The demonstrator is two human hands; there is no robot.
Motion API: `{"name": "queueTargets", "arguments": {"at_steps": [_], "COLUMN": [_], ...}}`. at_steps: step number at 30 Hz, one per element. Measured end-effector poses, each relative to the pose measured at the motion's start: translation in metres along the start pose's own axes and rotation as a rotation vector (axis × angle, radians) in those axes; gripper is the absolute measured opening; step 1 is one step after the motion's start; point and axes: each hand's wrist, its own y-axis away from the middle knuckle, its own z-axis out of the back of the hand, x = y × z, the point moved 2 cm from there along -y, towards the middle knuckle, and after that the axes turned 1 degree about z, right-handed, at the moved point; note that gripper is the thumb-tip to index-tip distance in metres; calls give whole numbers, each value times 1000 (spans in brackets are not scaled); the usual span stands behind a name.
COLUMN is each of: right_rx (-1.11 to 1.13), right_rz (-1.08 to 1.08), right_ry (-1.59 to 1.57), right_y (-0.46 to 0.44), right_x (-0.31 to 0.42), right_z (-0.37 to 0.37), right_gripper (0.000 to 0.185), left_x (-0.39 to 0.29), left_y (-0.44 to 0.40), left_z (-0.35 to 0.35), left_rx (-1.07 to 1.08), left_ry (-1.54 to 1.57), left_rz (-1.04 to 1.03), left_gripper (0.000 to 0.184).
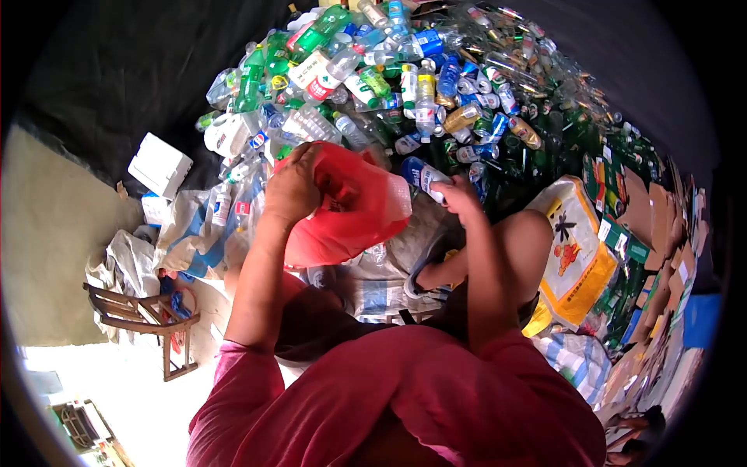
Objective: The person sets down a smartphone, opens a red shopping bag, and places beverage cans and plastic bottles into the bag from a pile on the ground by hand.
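Note:
My left hand (292, 187) grips the upper edge of a red plastic bag (350, 226), its fingers closed around the rim. The bag hangs with its mouth open towards me, and what lies inside is dark and hard to make out. To the right of the bag, my right hand (461, 194) is closed on the end of a blue and white drink can (423, 177). The can is tilted, a little apart from the bag's edge. Just beyond both hands rises a heap of plastic bottles (334, 74) and cans (506, 100).
Green glass bottles (545, 148) lie at the right, near a yellow and white sack (572, 257) and flattened cardboard (657, 226). On the left are a white foam box (159, 166), a wooden stool (144, 311) and pale sacks (191, 237). My knees flank the bag.

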Motion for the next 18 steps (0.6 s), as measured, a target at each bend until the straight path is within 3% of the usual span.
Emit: {"name": "queueTargets", "arguments": {"at_steps": [6,10,13,18], "right_rx": [355,416,413,361], "right_rz": [116,155,291,353], "right_ry": [69,94,10,61], "right_y": [87,99,67,71], "right_x": [61,75,48,66], "right_z": [25,-17,-76,-149], "right_gripper": [57,51,58,57], "left_x": [26,32,46,53], "left_y": [9,15,18,26], "left_z": [7,23,34,40], "left_rx": [-59,-76,-99,-94], "left_ry": [41,75,112,141], "left_rz": [-54,-56,-78,-76], "left_gripper": [68,69,72,72]}}
